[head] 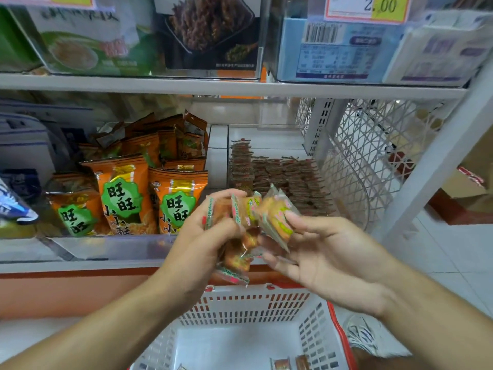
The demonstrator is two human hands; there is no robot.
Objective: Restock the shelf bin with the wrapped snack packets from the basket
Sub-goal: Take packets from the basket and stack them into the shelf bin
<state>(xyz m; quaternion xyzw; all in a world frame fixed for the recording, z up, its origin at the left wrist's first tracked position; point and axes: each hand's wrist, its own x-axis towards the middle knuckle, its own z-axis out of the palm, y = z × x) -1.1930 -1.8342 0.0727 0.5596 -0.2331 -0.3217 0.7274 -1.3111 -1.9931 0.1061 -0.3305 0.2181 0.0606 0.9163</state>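
- A bunch of small clear-wrapped orange snack packets (246, 228) with green and pink printed edges is held up between both hands, in front of the shelf and above the basket.
- The left hand (205, 236) has its fingers curled round most of the bunch, thumb on top, with packets sticking out below the palm.
- The right hand (320, 252) pinches one packet of the bunch with thumb and fingertips; its other fingers lie loosely spread beneath.
- Straight behind the hands, the clear plastic shelf bin (344, 177) holds tidy rows of the same small packets standing on edge.
- Below, the white slotted plastic basket (250, 305) with a red rim has a few more packets (290, 363) lying near its bottom right.
- Left of the bin, a neighbouring compartment holds orange snack bags (122, 193) with green labels.
- Above, the upper shelf (213, 88) carries clear boxes and a price tag (366, 8).
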